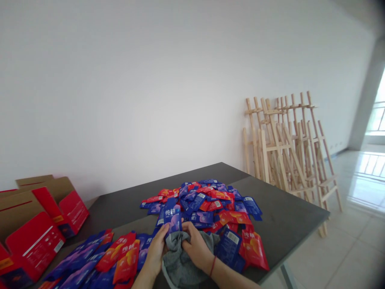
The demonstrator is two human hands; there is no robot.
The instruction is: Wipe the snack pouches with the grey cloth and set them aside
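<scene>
A blue packet (172, 216) with white lettering stands upright between my hands. My left hand (156, 249) grips its lower left side, with the thumb near its edge. In my right hand (195, 245) is a grey cloth (182, 267), bunched against the bottom of the packet and hanging below. A red band circles my right wrist. Behind the hands lies a heap of red and blue packets (207, 196). Nearer the left, more red packets (126, 259) and blue packets (87, 251) lie overlapping in a row.
Open red cardboard boxes (36, 245) stand at the left of the dark table (288, 224). Wooden easels (279, 148) lean together beyond the table's right side, near the white wall. One red packet (254, 249) lies near the front right edge.
</scene>
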